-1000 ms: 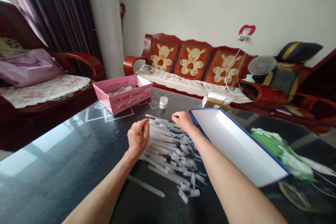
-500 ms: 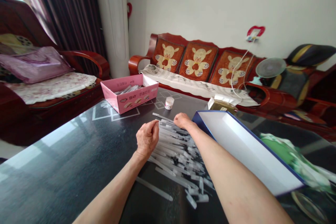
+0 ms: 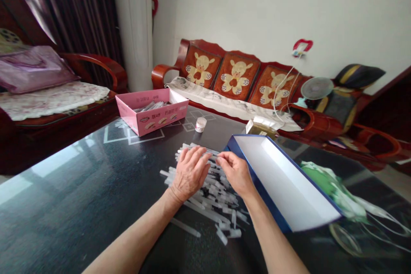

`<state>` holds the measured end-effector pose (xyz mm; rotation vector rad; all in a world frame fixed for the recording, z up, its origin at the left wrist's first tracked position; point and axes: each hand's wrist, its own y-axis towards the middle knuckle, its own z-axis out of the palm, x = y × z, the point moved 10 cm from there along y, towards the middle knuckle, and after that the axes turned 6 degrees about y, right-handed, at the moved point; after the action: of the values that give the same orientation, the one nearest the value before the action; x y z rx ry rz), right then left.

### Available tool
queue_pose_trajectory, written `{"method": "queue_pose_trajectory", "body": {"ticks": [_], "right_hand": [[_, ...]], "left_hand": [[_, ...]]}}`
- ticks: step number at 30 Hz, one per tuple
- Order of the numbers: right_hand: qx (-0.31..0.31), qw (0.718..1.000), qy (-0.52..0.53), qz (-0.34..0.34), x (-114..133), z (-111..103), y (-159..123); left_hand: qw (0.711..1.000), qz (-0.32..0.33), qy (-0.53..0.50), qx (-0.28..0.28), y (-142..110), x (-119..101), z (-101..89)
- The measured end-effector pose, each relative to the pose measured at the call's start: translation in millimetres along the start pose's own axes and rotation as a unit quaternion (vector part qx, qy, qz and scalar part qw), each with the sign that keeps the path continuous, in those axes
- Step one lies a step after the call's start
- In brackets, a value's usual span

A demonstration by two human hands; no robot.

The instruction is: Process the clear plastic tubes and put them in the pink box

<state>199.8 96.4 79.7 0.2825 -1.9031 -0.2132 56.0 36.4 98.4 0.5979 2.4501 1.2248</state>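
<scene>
A loose heap of translucent white plastic tubes (image 3: 208, 212), with several short cap-like pieces at its near right side, lies on the dark table. Over the heap's far left part rests my left hand (image 3: 189, 173), palm down with its fingers stretched out. My right hand (image 3: 236, 173) faces it from the right, thumb and forefinger pinched on the end of a thin tube (image 3: 214, 155). That tube's other end runs toward my left fingertips, and whether they touch it is hard to see. One tube (image 3: 185, 227) lies apart at the near side.
A pink box (image 3: 154, 122) holding more tubes stands at the far left of the table (image 3: 80, 192). Behind the heap is a small white tub (image 3: 201, 124). An open blue box with a white inside (image 3: 285, 180) lies right, beside a green-and-white cloth bag (image 3: 334, 188) and a tissue box (image 3: 261, 128).
My left hand has gone from a closed fist to stretched fingers over the tubes. My right hand has come nearer and turned, pinching a tube. The view has shifted slightly.
</scene>
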Motion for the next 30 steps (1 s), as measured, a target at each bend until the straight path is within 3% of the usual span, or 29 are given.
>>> {"method": "queue_pose_trajectory", "body": {"ticks": [3, 6, 10, 17, 24, 30], "right_hand": [[-0.042, 0.986, 0.143, 0.076, -18, -4, -30], [-0.085, 0.944, 0.283, 0.147, -38, -2, -45], [-0.075, 0.906, 0.358, 0.214, -53, 10, -50], [-0.097, 0.929, 0.319, 0.159, -51, 3, -50], [-0.018, 0.967, 0.234, 0.099, -38, -3, -43], [-0.022, 0.98, 0.177, 0.086, -34, -8, -41]], "left_hand": [[0.999, 0.029, -0.024, 0.038, -2, -17, 8.2], [0.998, 0.026, -0.012, 0.051, -4, -24, 11.1], [0.997, 0.032, 0.017, 0.065, -7, -30, 13.3], [0.995, 0.054, 0.046, 0.064, -8, -33, 13.1], [0.994, 0.077, 0.052, 0.058, -6, -35, 9.9], [0.993, 0.08, 0.061, 0.061, -6, -35, 11.3]]}}
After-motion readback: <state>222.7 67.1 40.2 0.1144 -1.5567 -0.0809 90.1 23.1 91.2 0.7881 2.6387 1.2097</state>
